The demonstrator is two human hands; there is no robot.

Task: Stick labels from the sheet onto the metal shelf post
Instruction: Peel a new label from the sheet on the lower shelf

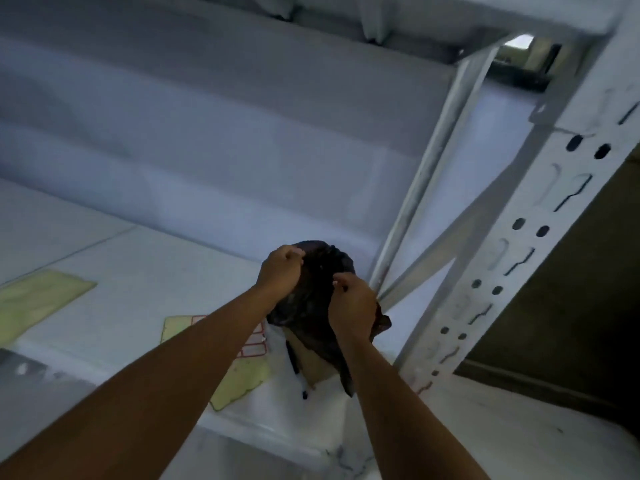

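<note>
Pinches the crumpled top of a black plastic bag [311, 292] with the curled fingers [293, 253] of the left hand [281, 270], knuckles turned upward. Pinches the same bag a little lower and more to the right with the bent fingers [338, 285] of the right hand [351, 308]. Holds the bag in this way between both hands, above the white shelf board [138, 265], with loose ends of the bag hanging down below the right wrist. Shows under the bag a brown piece like cardboard [313, 363] and a thin dark pen [297, 367]; hard to tell if the bag touches them. Shows the label sheet [255, 342], yellowish with red-framed labels, flat on the board just left of the bag, partly hidden by the left forearm, touched by neither hand. Shows a second yellowish sheet [41, 299] well apart to the left on the same board. Leaves the white metal shelf post [512, 244], with its rows of slots and holes, to the right, near the right hand but not touching it.
</note>
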